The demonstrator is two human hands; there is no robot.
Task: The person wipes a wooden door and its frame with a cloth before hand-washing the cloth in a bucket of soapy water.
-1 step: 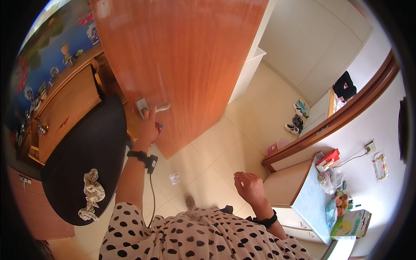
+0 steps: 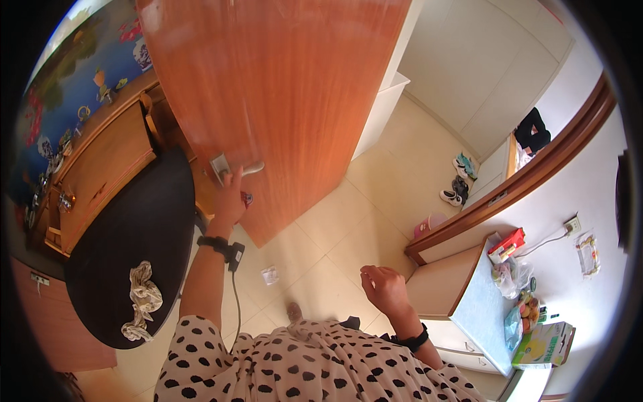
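Observation:
A reddish-brown wooden door (image 2: 281, 100) stands ajar in front of me, its edge toward my left. My left hand (image 2: 230, 201) reaches up to it, with fingers stretched onto the inner end of the silver lever handle (image 2: 251, 168) and its plate. Beside the thumb is a small red and silver thing (image 2: 248, 199). Whether the hand touches it or it sits on the door, I cannot tell. My right hand (image 2: 384, 288) hangs in the air over the floor, fingers curled in, nothing visible in them.
A black oval tabletop (image 2: 127, 234) with a crumpled cloth (image 2: 143, 298) is on the left. A light-blue counter (image 2: 475, 305) on the right bears a red box (image 2: 507, 246), bags and a green-yellow box (image 2: 544, 345). Shoes (image 2: 455, 193) lie past the doorway. A paper (image 2: 270, 275) lies on the tiles.

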